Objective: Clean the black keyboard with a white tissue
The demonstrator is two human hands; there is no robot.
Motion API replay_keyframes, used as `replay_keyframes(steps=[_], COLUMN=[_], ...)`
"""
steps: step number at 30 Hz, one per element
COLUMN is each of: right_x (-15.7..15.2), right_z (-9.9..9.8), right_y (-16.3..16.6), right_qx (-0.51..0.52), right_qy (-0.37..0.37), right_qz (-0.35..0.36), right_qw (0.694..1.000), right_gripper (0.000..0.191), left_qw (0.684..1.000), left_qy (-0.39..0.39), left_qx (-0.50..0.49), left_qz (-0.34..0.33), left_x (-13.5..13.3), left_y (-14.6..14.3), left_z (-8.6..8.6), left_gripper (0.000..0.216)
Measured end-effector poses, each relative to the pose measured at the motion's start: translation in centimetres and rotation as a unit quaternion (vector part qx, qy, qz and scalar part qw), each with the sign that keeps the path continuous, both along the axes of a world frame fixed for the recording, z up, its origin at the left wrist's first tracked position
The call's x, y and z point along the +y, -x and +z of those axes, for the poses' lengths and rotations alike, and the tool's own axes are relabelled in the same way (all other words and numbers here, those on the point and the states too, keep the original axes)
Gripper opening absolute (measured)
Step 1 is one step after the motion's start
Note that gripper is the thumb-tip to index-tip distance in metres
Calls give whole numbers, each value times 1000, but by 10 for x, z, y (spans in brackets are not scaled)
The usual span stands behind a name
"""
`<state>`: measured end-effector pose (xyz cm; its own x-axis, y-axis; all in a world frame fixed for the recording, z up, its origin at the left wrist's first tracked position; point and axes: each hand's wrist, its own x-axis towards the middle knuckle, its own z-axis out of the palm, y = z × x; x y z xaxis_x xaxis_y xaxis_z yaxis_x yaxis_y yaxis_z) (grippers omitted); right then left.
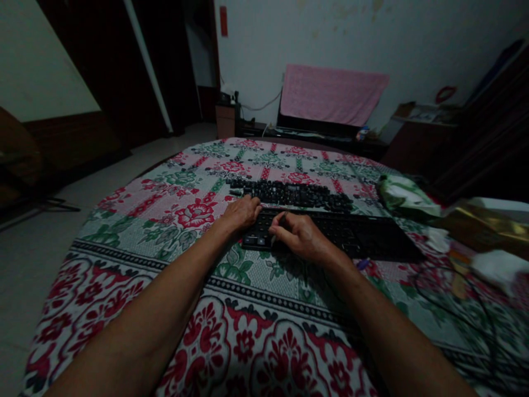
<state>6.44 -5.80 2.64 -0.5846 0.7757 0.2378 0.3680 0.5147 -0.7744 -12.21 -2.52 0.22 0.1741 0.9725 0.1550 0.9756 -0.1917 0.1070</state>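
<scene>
A black keyboard (384,237) lies on the patterned tablecloth, with keycaps visible at its lower left corner. Behind it, many loose black keycaps (289,193) are spread in a long row. My left hand (243,212) is at the keyboard's upper left edge, its fingers bent and closed against it. Over the left part of the keyboard, my right hand (301,234) has thumb and index finger curled together in a pinch. Whatever is between those fingertips is too small and dark to make out. A small purple object (363,263) lies by the keyboard's front edge.
A black cable (475,292) loops across the table's right side. Near it are crumpled white paper (438,240), a green-and-white bag (405,196) and a gold-coloured package (479,223). Beyond the table, a pink towel (333,94) drapes over a screen by the wall.
</scene>
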Motion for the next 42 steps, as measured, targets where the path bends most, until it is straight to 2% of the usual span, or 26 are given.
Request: replay_keyframes(steps=[3, 7, 11, 14, 16, 18, 20, 22, 27, 33, 37, 39, 42], right_x=[1, 6, 15, 21, 22, 21, 20, 20, 21, 23, 27, 27, 27], right_z=[-1, -4, -10, -12, -12, -10, -9, -9, -14, -21, -24, -24, -24], right_y=[-1, -2, -8, -12, -13, -13, -13, -13, -15, -16, -18, -18, -18], right_qx=[62, 66, 96, 144, 172, 191, 195, 186, 113, 82, 76, 68, 58], right_qy=[63, 76, 63, 79, 90, 94, 87, 69, 9, -1, 3, -4, -13], right_qz=[-6, -4, -53, -106, -127, -135, -140, -143, -133, -128, -158, -162, -162], right_qw=[996, 995, 992, 981, 973, 968, 967, 970, 985, 988, 985, 985, 985], right_gripper=[18, 20, 24, 28, 29, 29, 28, 28, 25, 24, 24, 25, 25], left_qw=[1000, 999, 995, 994, 979, 943, 914, 904, 907, 902, 917, 939, 967], left_qy=[8, 32, 52, 27, 57, 127, 171, 184, 184, 191, 85, 33, 23], left_qx=[0, -28, -66, -96, -169, -270, -312, -323, -330, -356, -384, -341, -252], left_qz=[-4, -11, -44, -54, -94, -147, -194, -213, -186, -150, -71, -17, 29], left_x=[1, 4, 2, -1, -2, -1, 0, 1, -1, 1, 13, 19, 21], left_y=[1, 6, 11, 8, 2, -4, -8, -11, -12, -2, 23, 36, 49], left_z=[-1, 3, 23, 37, 39, 35, 28, 22, 20, 27, 20, 12, 1], left_gripper=[36, 36, 33, 28, 28, 33, 33, 31, 28, 29, 32, 31, 32])
